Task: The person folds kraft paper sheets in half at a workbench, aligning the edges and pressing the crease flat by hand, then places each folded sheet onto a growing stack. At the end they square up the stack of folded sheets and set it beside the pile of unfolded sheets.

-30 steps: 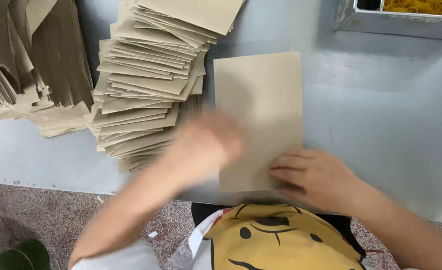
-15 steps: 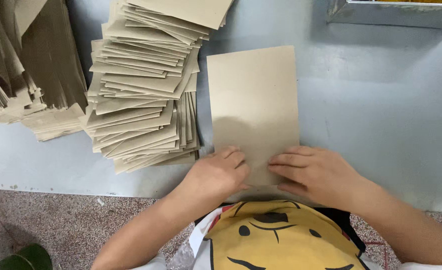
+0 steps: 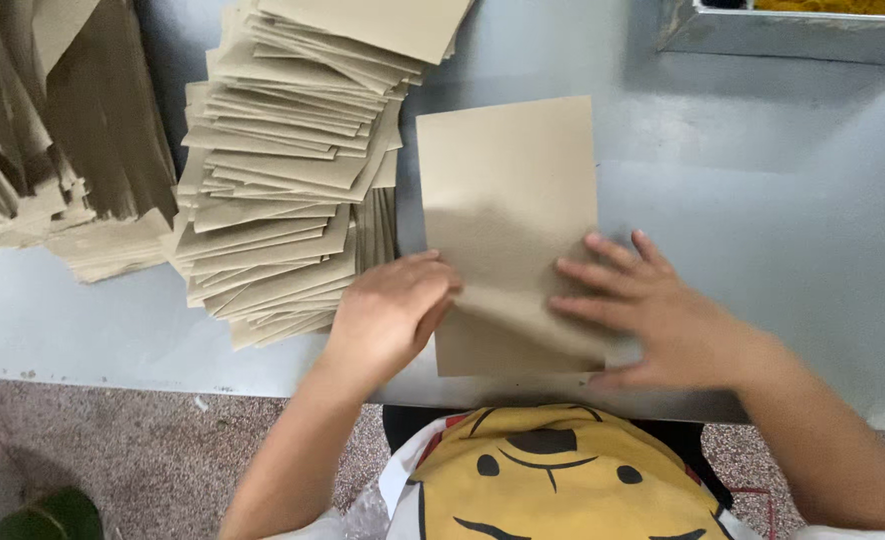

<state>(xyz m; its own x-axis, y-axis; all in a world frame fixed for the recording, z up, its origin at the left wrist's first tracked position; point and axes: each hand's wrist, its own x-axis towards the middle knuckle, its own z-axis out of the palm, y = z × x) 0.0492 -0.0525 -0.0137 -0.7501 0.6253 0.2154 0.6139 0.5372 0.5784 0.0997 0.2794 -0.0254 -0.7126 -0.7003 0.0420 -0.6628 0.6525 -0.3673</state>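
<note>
A single tan paper sheet [image 3: 508, 190] lies flat on the grey table [image 3: 763, 200] in front of me. My left hand [image 3: 391, 312] rests on its lower left edge, fingers curled against the paper. My right hand [image 3: 653, 315] presses flat on its lower right corner, fingers spread. To the left of the sheet stands a tall, untidy stack of the same tan sheets [image 3: 283, 170], touching the sheet's left side.
A second heap of tan paper [image 3: 53, 140] lies at the far left. A grey metal tray [image 3: 793, 30] sits at the back right. The table's near edge runs just above my yellow shirt [image 3: 553, 480]; speckled floor shows below left.
My left hand swept in from the stack side and settled on the sheet's lower left edge. The right hand stayed on the sheet, fingers now more spread.
</note>
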